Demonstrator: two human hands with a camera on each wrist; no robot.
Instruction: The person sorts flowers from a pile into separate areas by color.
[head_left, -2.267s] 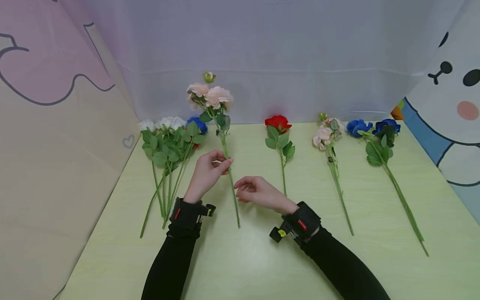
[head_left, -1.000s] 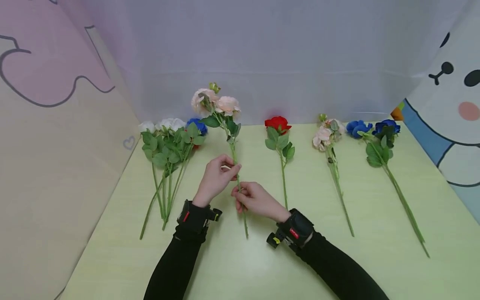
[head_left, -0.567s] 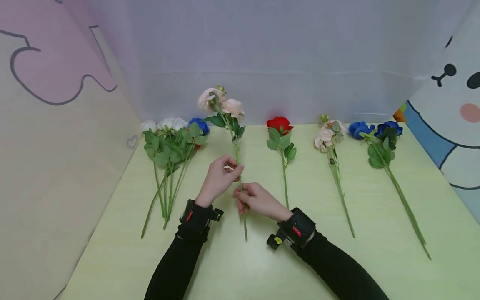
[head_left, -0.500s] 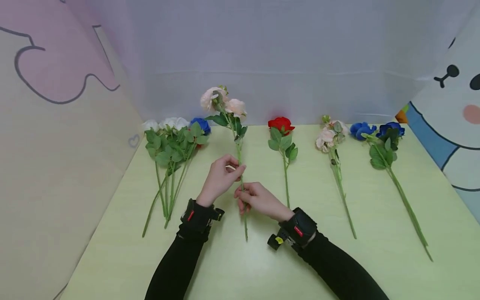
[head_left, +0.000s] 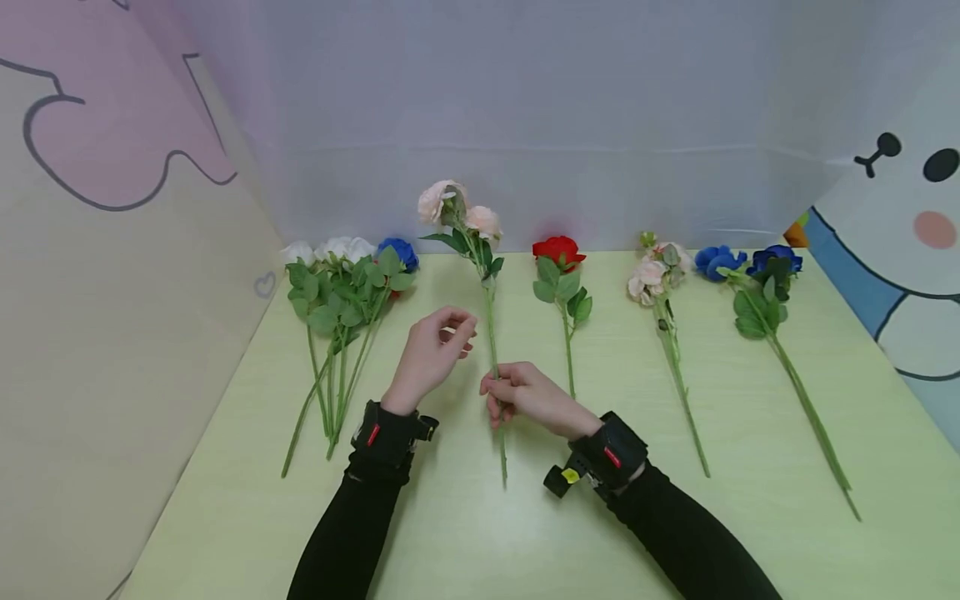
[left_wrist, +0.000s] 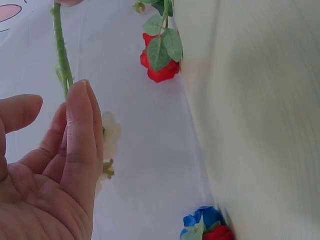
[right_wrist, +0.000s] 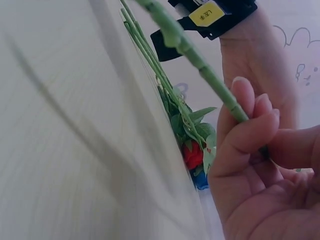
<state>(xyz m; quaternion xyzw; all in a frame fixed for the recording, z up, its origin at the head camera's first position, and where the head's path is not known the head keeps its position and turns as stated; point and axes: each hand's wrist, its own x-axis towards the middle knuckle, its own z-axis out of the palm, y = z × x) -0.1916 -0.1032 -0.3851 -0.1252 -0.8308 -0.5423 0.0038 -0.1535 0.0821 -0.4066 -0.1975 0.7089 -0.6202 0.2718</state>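
A pale pink artificial peony (head_left: pixel 483 221) stands nearly upright above the table, blooms up and stem end down. My right hand (head_left: pixel 534 396) pinches its green stem between thumb and fingers, low on the stem; the right wrist view shows the stem (right_wrist: pixel 200 65) in that grip. Just left of the stem, my left hand (head_left: pixel 429 354) is raised with loosely bent fingers and holds nothing. In the left wrist view its thumb (left_wrist: pixel 22 112) stands apart from its fingers, and the stem passes behind the fingertips.
On the pale table (head_left: pixel 450 533), white roses (head_left: pixel 345 248) and a blue rose (head_left: pixel 397 252) lie bunched at left. A red rose (head_left: pixel 558 252) lies beyond my right hand. Further right are another pink flower (head_left: pixel 648 279) and blue flowers (head_left: pixel 776 260). A curtain (head_left: pixel 570 100) hangs behind.
My left hand held the peony stem and has let go, moving slightly left. My right hand came to the stem, took hold of it and has shifted a little right with the flower.
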